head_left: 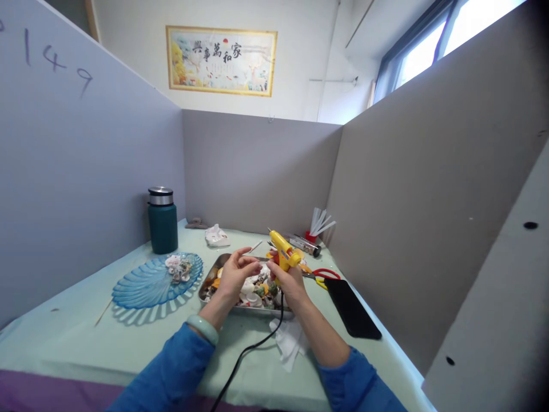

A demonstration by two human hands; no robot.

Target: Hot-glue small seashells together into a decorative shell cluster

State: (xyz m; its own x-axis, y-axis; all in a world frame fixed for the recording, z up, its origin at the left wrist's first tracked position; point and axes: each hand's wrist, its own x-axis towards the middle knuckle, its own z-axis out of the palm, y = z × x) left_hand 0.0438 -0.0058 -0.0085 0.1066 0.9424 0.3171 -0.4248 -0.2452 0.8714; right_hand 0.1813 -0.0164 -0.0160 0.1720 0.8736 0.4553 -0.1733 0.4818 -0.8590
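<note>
The yellow hot glue gun is in my right hand, its nozzle pointing up and away, its black cord running down toward me. To the left of it, my left hand hovers over a metal tray, thumb and fingers drawn together. Whatever those fingertips hold, if anything, is too small to make out. Several mixed shells in white, orange and green fill the tray; both hands partly cover it. On a blue scalloped plate rests a small cluster of shells.
At the back left stands a green bottle, with a crumpled tissue near it. White glue sticks stand in a red holder at the back right. Scissors and a black phone lie right. Another tissue lies before the tray. Partitions enclose the table.
</note>
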